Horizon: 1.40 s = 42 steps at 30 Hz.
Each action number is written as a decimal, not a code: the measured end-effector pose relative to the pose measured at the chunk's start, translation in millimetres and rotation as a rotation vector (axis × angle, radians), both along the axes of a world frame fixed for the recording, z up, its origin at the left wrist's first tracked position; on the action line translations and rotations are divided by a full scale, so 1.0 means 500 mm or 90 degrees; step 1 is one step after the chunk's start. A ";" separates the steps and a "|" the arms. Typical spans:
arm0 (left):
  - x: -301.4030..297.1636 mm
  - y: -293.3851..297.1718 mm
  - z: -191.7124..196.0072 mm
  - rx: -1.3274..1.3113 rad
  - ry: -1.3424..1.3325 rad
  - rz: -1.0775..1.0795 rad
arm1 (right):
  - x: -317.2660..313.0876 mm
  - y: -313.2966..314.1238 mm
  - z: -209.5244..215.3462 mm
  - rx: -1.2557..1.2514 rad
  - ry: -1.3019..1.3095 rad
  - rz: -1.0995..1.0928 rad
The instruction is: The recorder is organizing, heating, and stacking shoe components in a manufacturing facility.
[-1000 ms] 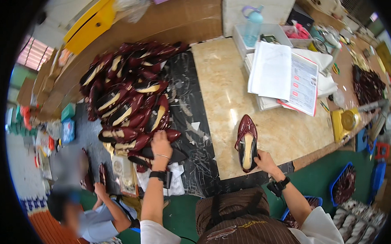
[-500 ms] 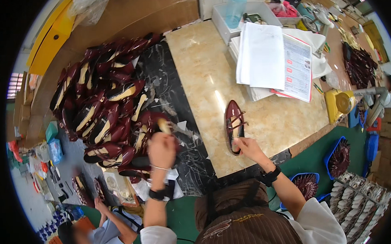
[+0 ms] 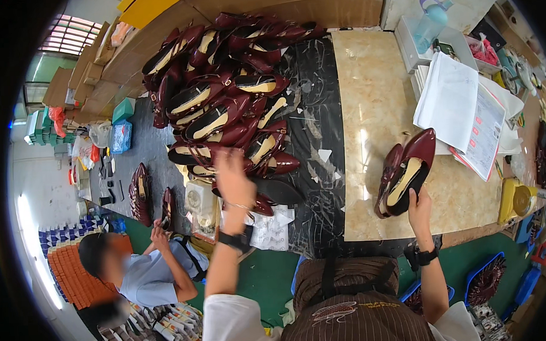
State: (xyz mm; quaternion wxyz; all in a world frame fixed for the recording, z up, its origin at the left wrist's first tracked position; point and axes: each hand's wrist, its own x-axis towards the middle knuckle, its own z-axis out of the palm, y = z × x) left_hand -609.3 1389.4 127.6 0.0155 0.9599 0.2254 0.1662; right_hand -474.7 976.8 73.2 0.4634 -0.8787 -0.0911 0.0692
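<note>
My right hand [image 3: 420, 208] is closed round the heel end of a glossy burgundy pointed shoe [image 3: 425, 150], its beige-and-black inside showing. Tight against its left side is another burgundy shoe [image 3: 386, 177], over the marbled board [image 3: 365, 65]. My left hand [image 3: 234, 179], smeared by motion, is over the near side of a heap of similar strapped shoes [image 3: 208, 115]. Whether its fingers grip anything cannot be made out. Just right of that hand a dark shoe sole [image 3: 278, 191] faces up.
Stacked papers [image 3: 444, 92] and a white bin [image 3: 404, 45] with a bottle stand at the back right. Scraps litter the black mat [image 3: 319, 115]. At the lower left sits another person [image 3: 156, 271], hands near more shoes. A yellow tool [image 3: 514, 201] is at the right edge.
The view has swung left. Two shoes are now side by side at my right hand, where one lay before. My left hand no longer shows the pale piece seen near its fingers.
</note>
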 end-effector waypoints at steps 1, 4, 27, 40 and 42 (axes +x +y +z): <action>-0.010 0.065 0.000 0.030 0.015 0.040 | 0.002 -0.009 -0.017 -0.038 0.028 -0.017; -0.094 0.306 -0.047 0.158 0.106 0.089 | -0.041 -0.029 -0.134 -0.224 0.019 0.032; -0.054 -0.080 -0.004 -0.432 -0.023 0.080 | -0.054 0.024 0.038 -0.269 0.127 0.060; 0.083 -0.462 -0.119 -0.959 0.115 -0.196 | -0.046 -0.041 0.037 -0.021 0.060 -0.087; 0.085 -0.482 -0.183 -0.814 0.181 -0.152 | -0.056 -0.047 -0.002 -0.025 0.058 -0.089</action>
